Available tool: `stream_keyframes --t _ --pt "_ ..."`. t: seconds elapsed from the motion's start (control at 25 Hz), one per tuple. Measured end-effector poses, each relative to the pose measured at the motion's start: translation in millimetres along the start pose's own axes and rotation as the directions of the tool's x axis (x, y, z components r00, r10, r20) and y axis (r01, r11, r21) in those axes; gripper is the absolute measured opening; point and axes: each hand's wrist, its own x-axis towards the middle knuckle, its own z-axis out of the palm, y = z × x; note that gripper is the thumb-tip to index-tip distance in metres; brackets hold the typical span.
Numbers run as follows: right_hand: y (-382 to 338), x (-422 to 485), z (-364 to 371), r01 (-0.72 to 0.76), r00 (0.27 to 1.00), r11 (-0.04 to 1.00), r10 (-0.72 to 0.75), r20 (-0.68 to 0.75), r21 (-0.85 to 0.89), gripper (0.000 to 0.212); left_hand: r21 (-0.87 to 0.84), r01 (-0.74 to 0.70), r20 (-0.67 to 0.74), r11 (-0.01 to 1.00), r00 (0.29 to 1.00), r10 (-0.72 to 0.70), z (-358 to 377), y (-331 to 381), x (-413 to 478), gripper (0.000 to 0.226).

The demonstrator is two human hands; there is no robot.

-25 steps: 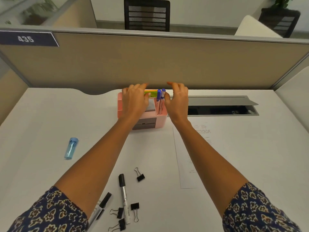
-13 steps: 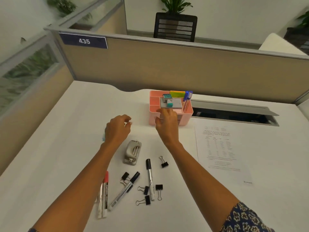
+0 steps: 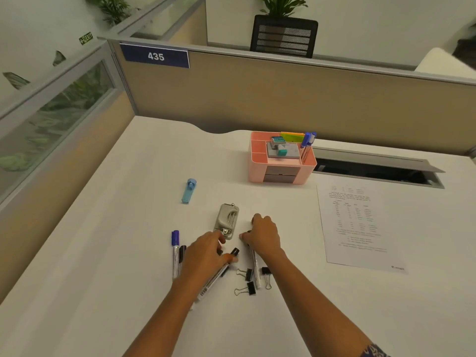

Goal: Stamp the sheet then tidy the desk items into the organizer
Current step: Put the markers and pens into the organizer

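My left hand [image 3: 206,253] lies over a black-capped marker [image 3: 219,275], thumb pressed against it near the cap. My right hand [image 3: 264,235] curls down on the black cap end of a white marker [image 3: 255,270], which lies on the desk. A grey hole punch [image 3: 228,219] sits just beyond both hands. The pink organizer [image 3: 255,166] stands at the back with the stamp [image 3: 282,152], sticky notes and blue pens [image 3: 307,141] inside. The printed sheet [image 3: 360,222] lies flat to the right.
A blue-capped marker [image 3: 175,249] and another marker lie left of my left hand. Three binder clips [image 3: 247,288] sit beside the white marker. A light blue tube [image 3: 188,190] lies farther left. An open cable tray [image 3: 373,171] runs behind the sheet.
Both hands left the organizer and drew back toward me, down onto the markers. My view swung left and tilted, bringing the hole punch and markers into the middle.
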Motion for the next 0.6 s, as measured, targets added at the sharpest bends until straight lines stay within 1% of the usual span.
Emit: stream_keyframes --t 0.12,0.2,0.28,0.44,0.6 --pt "-1 -9 1 -0.015 1.0 1.0 0.015 0.005 -0.004 0.034 0.042 -0.037 0.029 0.998 0.999 0.035 16 1 -5 0.05" --pt "0 -13 1 -0.013 1.0 0.999 0.013 0.007 0.031 0.03 0.102 -0.065 0.019 0.993 0.998 0.064 20 4 -6 0.04" --pt "2 -16 1 -0.025 1.0 0.997 0.024 0.01 0.072 0.029 0.109 -0.079 -0.01 0.991 0.997 0.081 22 8 -5 0.03" --pt "8 -17 -4 -0.081 0.997 0.979 0.076 0.033 0.189 0.028 -0.019 -0.032 -0.05 0.999 0.998 0.031 24 13 2 0.026" --pt "13 -13 -11 -0.099 0.995 0.954 0.097 0.022 0.283 0.025 -0.129 -0.006 -0.079 0.992 0.997 -0.004 19 26 14 0.032"
